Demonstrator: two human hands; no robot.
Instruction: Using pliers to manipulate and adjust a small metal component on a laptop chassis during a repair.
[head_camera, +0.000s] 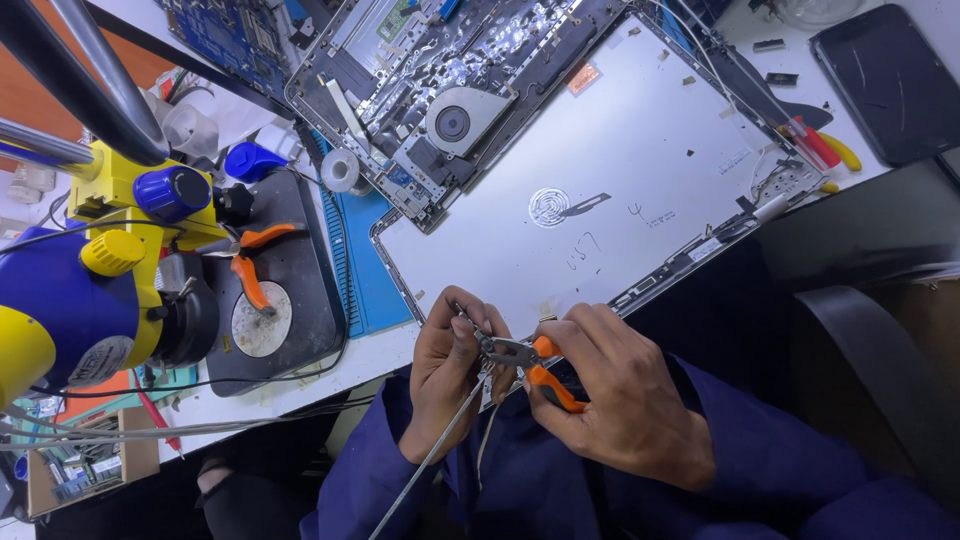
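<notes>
My right hand (622, 390) grips a pair of small pliers with orange handles (535, 365) over my lap, at the table's front edge. The jaws bite on a thin grey cable (440, 445) that my left hand (445, 370) pinches just beside them. The cable trails down to the lower left across my blue sleeves. Right behind both hands lies a silver laptop lid panel (600, 190), inner side up, with a small round coil stuck on it.
An opened laptop base with a fan (455, 122) lies behind the panel. At left stand a blue-and-yellow microscope (90, 290), a dark mat (290, 290) with orange cutters and a solder roll (340, 168). A black phone (885, 80) lies far right.
</notes>
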